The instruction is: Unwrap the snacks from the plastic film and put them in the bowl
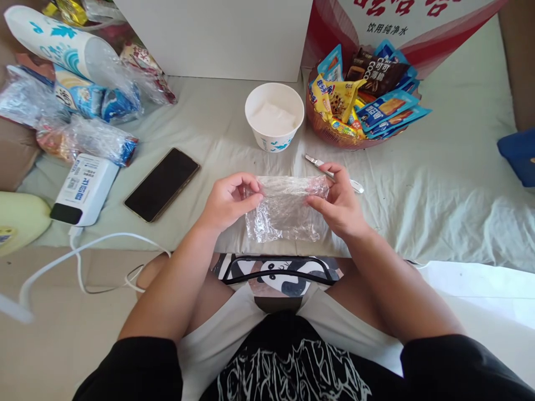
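Bright, even daylight, soft shadows, glare on the clear wrap (286,209), wide-angle bending at the edges.

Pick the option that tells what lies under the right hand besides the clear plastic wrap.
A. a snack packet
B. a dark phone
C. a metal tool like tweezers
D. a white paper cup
C: a thin metal tool like tweezers sticks out from behind the right hand, whose fingers pinch the crumpled plastic wrap; the phone lies off to the left and the paper cup stands farther back.

Crinkled clear plastic bag (286,210), btwn both hands
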Motion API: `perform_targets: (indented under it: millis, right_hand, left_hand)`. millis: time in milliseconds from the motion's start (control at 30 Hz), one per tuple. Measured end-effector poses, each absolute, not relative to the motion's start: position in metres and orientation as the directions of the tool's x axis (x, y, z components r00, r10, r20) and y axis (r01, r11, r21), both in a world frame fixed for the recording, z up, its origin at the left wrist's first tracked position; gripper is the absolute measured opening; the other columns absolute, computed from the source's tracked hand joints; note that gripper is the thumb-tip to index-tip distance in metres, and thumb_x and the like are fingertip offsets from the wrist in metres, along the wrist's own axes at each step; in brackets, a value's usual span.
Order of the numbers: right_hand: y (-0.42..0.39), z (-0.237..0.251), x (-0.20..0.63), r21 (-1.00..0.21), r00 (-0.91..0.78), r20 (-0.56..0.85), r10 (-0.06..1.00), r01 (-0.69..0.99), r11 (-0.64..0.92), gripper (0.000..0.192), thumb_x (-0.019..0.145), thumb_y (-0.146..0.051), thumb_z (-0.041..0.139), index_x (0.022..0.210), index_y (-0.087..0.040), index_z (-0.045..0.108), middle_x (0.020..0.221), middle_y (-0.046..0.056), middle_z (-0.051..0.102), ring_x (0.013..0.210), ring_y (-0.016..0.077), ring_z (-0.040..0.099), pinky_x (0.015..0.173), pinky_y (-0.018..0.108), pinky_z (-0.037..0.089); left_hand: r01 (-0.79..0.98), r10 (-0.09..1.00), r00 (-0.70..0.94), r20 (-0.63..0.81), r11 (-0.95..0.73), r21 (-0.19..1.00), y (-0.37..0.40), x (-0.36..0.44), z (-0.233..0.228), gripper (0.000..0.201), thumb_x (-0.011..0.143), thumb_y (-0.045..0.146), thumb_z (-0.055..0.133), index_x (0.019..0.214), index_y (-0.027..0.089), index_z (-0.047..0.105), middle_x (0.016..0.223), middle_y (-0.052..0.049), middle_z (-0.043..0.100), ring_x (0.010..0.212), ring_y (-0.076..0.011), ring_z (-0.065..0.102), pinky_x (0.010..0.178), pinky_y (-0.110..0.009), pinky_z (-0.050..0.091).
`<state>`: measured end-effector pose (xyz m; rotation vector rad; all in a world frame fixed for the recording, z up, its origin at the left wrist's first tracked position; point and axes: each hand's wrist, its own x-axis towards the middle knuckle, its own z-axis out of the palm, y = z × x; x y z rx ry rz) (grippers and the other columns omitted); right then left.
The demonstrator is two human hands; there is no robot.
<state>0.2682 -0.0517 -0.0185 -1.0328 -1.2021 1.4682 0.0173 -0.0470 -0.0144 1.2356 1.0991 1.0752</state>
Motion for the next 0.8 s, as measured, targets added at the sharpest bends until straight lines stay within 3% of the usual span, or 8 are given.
perform_targets:
  millis: [67, 100, 233, 333, 467, 567, 700, 800]
  right_hand:
    - [-0.052, -0.019, 0.267, -0.983, -0.224, -0.076, 0.972, -0.147, -0.111, 0.07, 0.068, -0.047, 0.094, 0.124, -0.033, 0.054, 0.08, -0.005, 0.063, 0.064, 0.0136, 0.058, 0.062, 0.029, 0.054]
    - [-0.052, -0.018, 0.267, -0.984, -0.249, -0.098, 0.963, -0.118, -0.131, 0.068, 0.068, -0.046, 0.094, 0.123, -0.031, 0.057, 0.078, -0.005, 0.062, 0.064, 0.0133, 0.058, 0.062, 0.029, 0.053]
    - [-0.051, -0.018, 0.268, -0.989, -0.289, -0.122, 0.949, -0.05, -0.143, 0.041, 0.073, -0.051, 0.089, 0.083, -0.022, 0.063, 0.073, -0.002, 0.06, 0.066, 0.0121, 0.056, 0.065, 0.028, 0.05]
    - [-0.051, -0.019, 0.269, -0.986, -0.218, -0.091, 0.972, -0.116, -0.119, 0.046, 0.074, -0.062, 0.085, 0.083, -0.023, 0.061, 0.077, -0.002, 0.061, 0.07, 0.0135, 0.056, 0.069, 0.03, 0.05]
    - [-0.051, -0.018, 0.269, -0.989, -0.274, -0.134, 0.952, -0.026, -0.147, 0.044, 0.077, -0.06, 0.083, 0.091, -0.023, 0.064, 0.083, 0.001, 0.065, 0.074, 0.0153, 0.059, 0.068, 0.03, 0.05]
    - [-0.052, -0.016, 0.27, -0.982, -0.355, -0.183, 0.917, 0.101, -0.158, 0.036, 0.085, -0.054, 0.076, 0.083, -0.02, 0.064, 0.072, 0.001, 0.064, 0.066, 0.014, 0.058, 0.063, 0.029, 0.049]
    - [-0.053, -0.016, 0.27, -0.978, -0.394, -0.208, 0.895, 0.059, -0.202, 0.035, 0.086, -0.054, 0.073, 0.094, -0.02, 0.064, 0.066, -0.002, 0.067, 0.056, 0.0124, 0.059, 0.054, 0.026, 0.047]
    - [-0.053, -0.017, 0.271, -0.979, -0.389, -0.2, 0.899, 0.033, -0.203, 0.035, 0.088, -0.053, 0.072, 0.098, -0.021, 0.063, 0.058, -0.005, 0.062, 0.05, 0.0107, 0.056, 0.049, 0.025, 0.045]
  left_hand:
    - [-0.115, 0.993, 0.114, -0.037, 0.05, 0.992, -0.047, 0.019, -0.014, 0.03, 0.064, 0.024, 0.089, 0.077, 0.02, 0.062, 0.085, 0.0, 0.069, 0.074, -0.0132, 0.068, 0.072, -0.029, 0.059]
    - [-0.18, 0.995, 0.091, -0.034, 0.05, 0.982, -0.047, 0.02, -0.013, 0.034, 0.063, 0.022, 0.089, 0.082, 0.021, 0.061, 0.087, 0.002, 0.068, 0.073, -0.0121, 0.068, 0.074, -0.029, 0.06]
    - [-0.363, 0.968, 0.195, -0.159, 0.222, 0.905, -0.049, 0.022, -0.01, 0.062, 0.063, 0.027, 0.093, 0.115, 0.032, 0.06, 0.101, 0.002, 0.072, 0.085, -0.0182, 0.076, 0.082, -0.037, 0.063]
    - [-0.274, 0.878, 0.334, -0.342, 0.437, 0.857, -0.053, 0.027, -0.006, 0.054, 0.062, 0.03, 0.093, 0.108, 0.023, 0.066, 0.094, -0.003, 0.076, 0.089, -0.0254, 0.079, 0.082, -0.039, 0.062]
    - [-0.27, 0.884, 0.213, -0.417, 0.463, 0.844, -0.056, 0.036, -0.001, 0.031, 0.063, 0.027, 0.088, 0.085, 0.017, 0.068, 0.082, -0.003, 0.077, 0.085, -0.0238, 0.078, 0.079, -0.035, 0.061]
    - [-0.209, 0.88, 0.208, -0.428, 0.467, 0.859, -0.056, 0.034, -0.002, 0.033, 0.07, 0.033, 0.085, 0.094, 0.018, 0.07, 0.081, -0.004, 0.079, 0.082, -0.0241, 0.078, 0.075, -0.035, 0.062]
    - [-0.007, 0.882, 0.234, -0.408, 0.421, 0.907, -0.054, 0.023, -0.011, 0.038, 0.082, 0.043, 0.079, 0.109, 0.019, 0.068, 0.069, -0.002, 0.076, 0.065, -0.0225, 0.075, 0.058, -0.03, 0.057]
    - [0.039, 0.881, 0.321, -0.347, 0.354, 0.934, -0.053, 0.016, -0.014, 0.043, 0.085, 0.044, 0.078, 0.118, 0.02, 0.065, 0.07, -0.002, 0.077, 0.061, -0.023, 0.074, 0.053, -0.029, 0.055]
